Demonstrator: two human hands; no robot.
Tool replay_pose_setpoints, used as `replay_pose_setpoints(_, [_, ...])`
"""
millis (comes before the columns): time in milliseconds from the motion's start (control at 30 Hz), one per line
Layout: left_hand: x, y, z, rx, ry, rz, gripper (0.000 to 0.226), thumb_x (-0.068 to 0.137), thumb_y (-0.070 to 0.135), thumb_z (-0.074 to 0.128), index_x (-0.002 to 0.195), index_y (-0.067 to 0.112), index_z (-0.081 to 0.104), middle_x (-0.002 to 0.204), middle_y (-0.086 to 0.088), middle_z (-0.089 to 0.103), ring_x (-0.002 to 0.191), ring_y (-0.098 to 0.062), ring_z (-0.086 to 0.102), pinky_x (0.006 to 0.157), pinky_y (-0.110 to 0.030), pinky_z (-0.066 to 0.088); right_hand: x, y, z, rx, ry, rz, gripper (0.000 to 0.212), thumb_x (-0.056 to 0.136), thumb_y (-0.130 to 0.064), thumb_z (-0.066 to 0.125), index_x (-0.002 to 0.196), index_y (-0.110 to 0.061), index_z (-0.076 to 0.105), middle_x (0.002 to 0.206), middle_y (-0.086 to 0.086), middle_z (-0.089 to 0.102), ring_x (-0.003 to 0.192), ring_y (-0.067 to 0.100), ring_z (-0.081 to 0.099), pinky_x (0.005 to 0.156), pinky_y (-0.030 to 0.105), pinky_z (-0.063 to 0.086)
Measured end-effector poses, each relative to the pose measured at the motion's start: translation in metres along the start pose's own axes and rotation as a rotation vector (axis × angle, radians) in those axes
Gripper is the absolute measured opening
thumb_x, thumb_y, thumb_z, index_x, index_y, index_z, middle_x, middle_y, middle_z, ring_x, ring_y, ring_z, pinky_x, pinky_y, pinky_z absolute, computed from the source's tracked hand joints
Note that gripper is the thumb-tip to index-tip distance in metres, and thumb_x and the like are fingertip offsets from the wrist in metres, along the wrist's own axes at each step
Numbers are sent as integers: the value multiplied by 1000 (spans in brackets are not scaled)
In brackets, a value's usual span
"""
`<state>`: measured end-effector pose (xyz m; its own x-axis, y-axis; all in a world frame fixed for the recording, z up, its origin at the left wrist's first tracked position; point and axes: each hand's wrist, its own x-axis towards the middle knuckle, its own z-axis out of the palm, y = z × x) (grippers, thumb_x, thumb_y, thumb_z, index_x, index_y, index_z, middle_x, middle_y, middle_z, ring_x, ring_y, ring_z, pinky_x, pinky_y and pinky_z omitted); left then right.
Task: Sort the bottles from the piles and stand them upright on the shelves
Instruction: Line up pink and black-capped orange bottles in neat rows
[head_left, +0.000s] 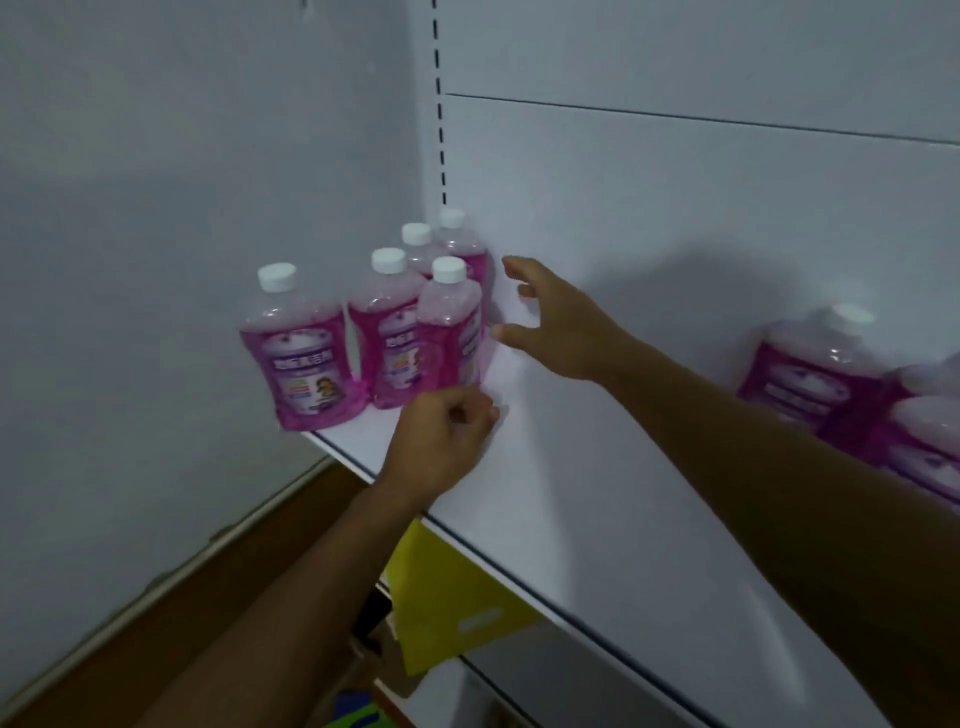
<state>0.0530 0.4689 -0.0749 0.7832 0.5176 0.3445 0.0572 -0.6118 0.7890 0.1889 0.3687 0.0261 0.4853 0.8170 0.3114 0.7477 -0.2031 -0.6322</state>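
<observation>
Nearest the camera, below the white shelf, a yellow sheet or bag hangs under the shelf edge, with a dark brown floor to the left and a bit of green at the bottom edge.

The left hand rests at the front of the shelf, its fingers loosely curled and holding nothing. Just beyond its knuckles stand five pink bottles with white caps, all upright in the shelf's left corner. The front-left bottle stands a little apart from the rest, at the shelf's front lip; beside it is a second bottle, and a third bottle overlaps it on the right. Two more bottles stand behind, against the back panel.

The right hand hovers just right of the third bottle, fingers spread wide and thumb out, gripping nothing. Its forearm crosses the shelf and partly hides a blurred pile of pink bottles lying at the far right.
</observation>
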Motion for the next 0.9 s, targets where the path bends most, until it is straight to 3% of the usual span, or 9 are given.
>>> replay_pose_setpoints(200, [-15, -34, -34, 2, 144, -75, 12, 84, 24, 71, 88, 18, 63, 85, 9, 67, 81, -4, 63, 75, -29, 52, 32, -3, 22, 145, -201, -122, 79, 78, -12, 77, 145, -16, 35, 135, 2, 53, 120, 15, 55, 98, 35, 50])
replay_pose_setpoints(267, [-15, -35, -35, 0, 152, -72, 25, 82, 29, 74, 99, 21, 57, 97, 11, 64, 89, -4, 62, 76, -27, 52, 33, -5, 18, 161, -169, -170, 69, 74, -15, 82, 134, -13, 49, 119, -6, 61, 107, 2, 60, 86, 21, 53])
replay_pose_setpoints(333, [-12, -30, -32, -27, 120, -30, 41, 80, 35, 75, 114, 28, 53, 104, 21, 59, 93, 10, 58, 76, -11, 47, 29, -9, 12, 142, -122, -201, 56, 71, -18, 84, 120, -11, 59, 102, -18, 62, 89, -11, 61, 70, 6, 46])
replay_pose_setpoints(433, [-5, -22, -24, -24, 101, 46, 53, 76, 39, 77, 122, 28, 52, 107, 23, 58, 94, 19, 53, 74, 1, 40, 18, -14, 6, 36, -57, -123, 47, 71, -29, 84, 109, -19, 59, 94, -16, 61, 79, -8, 60, 62, 6, 43])
replay_pose_setpoints(567, [8, -17, -3, 68, 43, 32, 55, 76, 46, 75, 123, 25, 54, 112, 7, 60, 97, -4, 57, 78, -22, 48, -6, -9, -13, -191, 37, 7, 44, 71, -43, 81, 98, -17, 58, 94, -2, 64, 75, 4, 56, 60, 16, 40])
replay_pose_setpoints(633, [15, -10, 9, -37, -63, 30, 58, 76, 47, 76, 125, 26, 54, 110, 13, 63, 98, 1, 59, 78, -22, 49, -24, -8, -31, -257, 100, 71, 47, 68, -47, 81, 95, -15, 59, 88, -2, 63, 73, 11, 58, 58, 20, 41])
replay_pose_setpoints(733, [26, 10, 33, -99, -204, 80, 55, 75, 39, 77, 124, 26, 55, 102, 26, 62, 93, 9, 59, 73, -11, 47, -52, -11, -64, -312, 137, 165, 63, 66, -50, 82, 111, -18, 52, 81, -7, 60, 74, 14, 58, 62, 26, 46])
replay_pose_setpoints(800, [29, 28, 52, -153, -264, 145, 54, 75, 37, 77, 123, 26, 55, 103, 23, 62, 92, 5, 61, 69, -9, 48, -71, -15, -88, -396, 146, 186, 75, 66, -51, 80, 128, -26, 44, 84, -7, 62, 80, 17, 61, 72, 31, 49])
replay_pose_setpoints(900, [32, 55, 85, -210, -345, 222, 55, 76, 35, 77, 125, 22, 55, 107, 15, 65, 92, 2, 63, 71, -11, 51, -97, -15, -118, -551, 184, 237, 67, 69, -53, 76, 126, -30, 51, 99, 1, 68, 87, 22, 63, 80, 35, 51])
